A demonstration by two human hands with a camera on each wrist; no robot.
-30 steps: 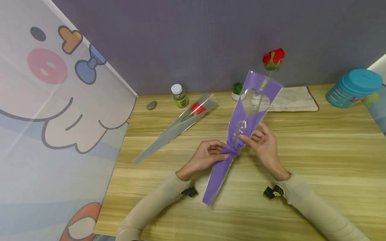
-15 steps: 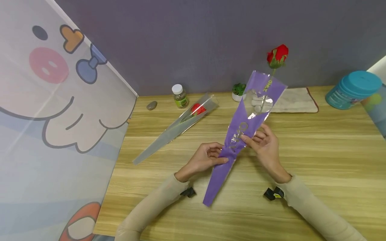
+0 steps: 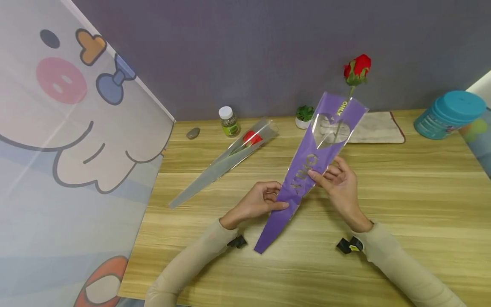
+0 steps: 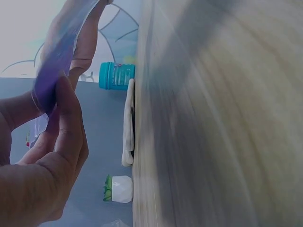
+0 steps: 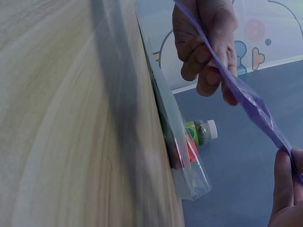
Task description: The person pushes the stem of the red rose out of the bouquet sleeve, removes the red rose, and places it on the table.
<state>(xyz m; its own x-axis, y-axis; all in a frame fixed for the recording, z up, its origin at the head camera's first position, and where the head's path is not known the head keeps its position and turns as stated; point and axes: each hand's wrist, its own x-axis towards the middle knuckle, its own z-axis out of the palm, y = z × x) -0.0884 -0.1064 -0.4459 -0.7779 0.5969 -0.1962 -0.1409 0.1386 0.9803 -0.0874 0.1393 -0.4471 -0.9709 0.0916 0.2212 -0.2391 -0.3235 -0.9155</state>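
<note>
Both hands hold up a purple flower sleeve [image 3: 297,170] with gold "ONLY" lettering and a clear heart-shaped window. My left hand [image 3: 261,199] pinches its lower part between thumb and fingers. Higher up on the opposite edge, my right hand [image 3: 337,183] pinches it with the thumb in front. A red rose [image 3: 357,70] rises out of the sleeve's wide top; its stem shows through the window, and the lower stem is hidden. In the right wrist view the sleeve [image 5: 251,104] is seen edge-on, stretched between both hands, above the table.
A second red rose [image 3: 252,138] lies in a clear sleeve [image 3: 215,170] at left. Along the back stand a grey stone [image 3: 193,133], a white-capped jar [image 3: 229,122], a small potted plant [image 3: 304,116], a folded cloth [image 3: 377,128] and a blue tub [image 3: 449,113]. Walls border the table [image 3: 422,192].
The rose has shifted slightly up and right. The purple sleeve looks smoother and flatter where it was bunched, and its lower tip has swung a little left. Both hands keep their grip.
</note>
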